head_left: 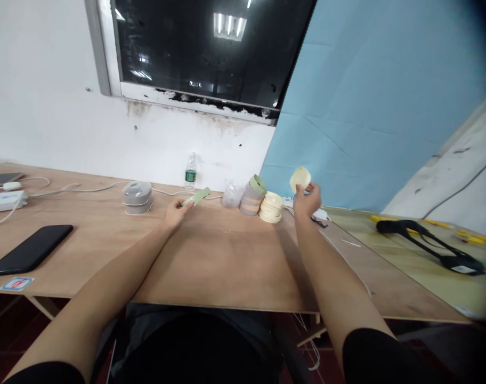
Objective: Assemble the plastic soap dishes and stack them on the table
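My left hand (175,212) rests on the wooden table (211,256) and pinches a flat green strip (197,197) that points up and to the right. Lifted above the table, my right hand (307,200) holds a round cream disc (300,178) by its lower edge. A stack of the same cream discs (271,207) lies just left of that hand. Beside the stack leans a tilted stack of grey and tan rolls with a green top (252,196).
Grey round containers (137,197), a water bottle (191,172) and a clear plastic cup (231,194) stand at the back. A black phone (30,248), a white power strip (5,201) with cables lie left. A black tool (430,245) lies right, before a blue panel (371,106).
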The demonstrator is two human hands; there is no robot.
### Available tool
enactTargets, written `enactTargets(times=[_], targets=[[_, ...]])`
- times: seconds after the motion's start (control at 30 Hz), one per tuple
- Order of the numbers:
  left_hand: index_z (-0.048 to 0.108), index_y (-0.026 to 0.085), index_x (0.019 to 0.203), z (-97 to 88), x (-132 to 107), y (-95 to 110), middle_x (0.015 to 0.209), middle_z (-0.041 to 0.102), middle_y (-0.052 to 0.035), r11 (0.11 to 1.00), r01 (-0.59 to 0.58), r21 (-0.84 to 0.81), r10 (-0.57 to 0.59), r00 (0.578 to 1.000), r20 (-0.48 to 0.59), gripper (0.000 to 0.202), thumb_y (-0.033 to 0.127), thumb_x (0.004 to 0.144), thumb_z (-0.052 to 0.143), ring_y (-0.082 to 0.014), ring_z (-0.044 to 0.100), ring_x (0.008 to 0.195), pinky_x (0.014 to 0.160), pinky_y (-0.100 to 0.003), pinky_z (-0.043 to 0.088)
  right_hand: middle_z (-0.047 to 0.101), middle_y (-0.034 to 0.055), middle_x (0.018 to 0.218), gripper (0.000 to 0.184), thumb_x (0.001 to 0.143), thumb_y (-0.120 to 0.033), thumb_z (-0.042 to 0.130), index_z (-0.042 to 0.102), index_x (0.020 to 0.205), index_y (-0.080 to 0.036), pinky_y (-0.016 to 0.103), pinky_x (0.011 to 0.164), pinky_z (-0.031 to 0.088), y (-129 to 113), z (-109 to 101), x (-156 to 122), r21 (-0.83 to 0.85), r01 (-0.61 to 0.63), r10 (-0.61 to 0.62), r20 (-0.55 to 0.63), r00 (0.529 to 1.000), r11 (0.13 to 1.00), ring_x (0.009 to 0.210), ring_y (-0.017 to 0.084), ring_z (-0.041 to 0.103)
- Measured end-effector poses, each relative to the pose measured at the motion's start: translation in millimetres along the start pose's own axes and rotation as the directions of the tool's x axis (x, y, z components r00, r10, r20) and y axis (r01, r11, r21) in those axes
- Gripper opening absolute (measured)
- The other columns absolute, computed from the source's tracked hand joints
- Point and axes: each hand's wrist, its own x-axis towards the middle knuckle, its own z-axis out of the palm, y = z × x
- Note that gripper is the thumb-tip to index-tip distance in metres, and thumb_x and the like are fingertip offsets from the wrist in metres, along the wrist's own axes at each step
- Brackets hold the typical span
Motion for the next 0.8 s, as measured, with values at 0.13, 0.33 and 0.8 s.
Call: enactTargets(times=[0.13,0.33,0.8], targets=[[0.067,0.014,0.085,-1.8,1,-2,0.073,0.061,-0.0024,1.000,-0.006,0.017,0.006,1.000,-0.006,0.062,0.070,0.059,0.070,-0.0155,0.056,0.068,0.065,-0.028,0.046,0.070,0.0125,0.101,0.038,0.088,-0.044,0.050,0.065,0.112,-0.020,0.036,0.076,0.043,10,-1,-1,-0.123,-0.007,0.020,0.104,0.994,0.992,0.086,0.026,0.062],[0.067,0.014,0.084,-0.2,-3,0,0.074,0.061,-0.0023,1.000,-0.005,0.026,0.004,1.000,0.026,0.062,0.070,0.059,0.069,-0.0157,0.056,0.068,0.064,-0.028,0.046,0.070,0.0145,0.106,0.034,0.086,-0.035,0.055,0.069,0.115,-0.022,0.035,0.076,0.041,9,8,-10,-0.264,0.246,-0.138,0.369,0.919,0.932,0.093,0.027,0.061],[0.068,0.016,0.088,0.4,-8,7,0.081,0.066,-0.0036,1.000,0.014,0.027,-0.016,0.999,0.051,0.058,0.066,0.060,0.071,-0.0170,0.058,0.072,0.066,-0.028,0.046,0.069,0.0135,0.108,0.036,0.091,-0.034,0.044,0.068,0.108,-0.013,0.038,0.096,0.035,18,16,-25,-0.059,0.470,-0.395,0.456,0.797,0.881,0.101,0.024,0.058]])
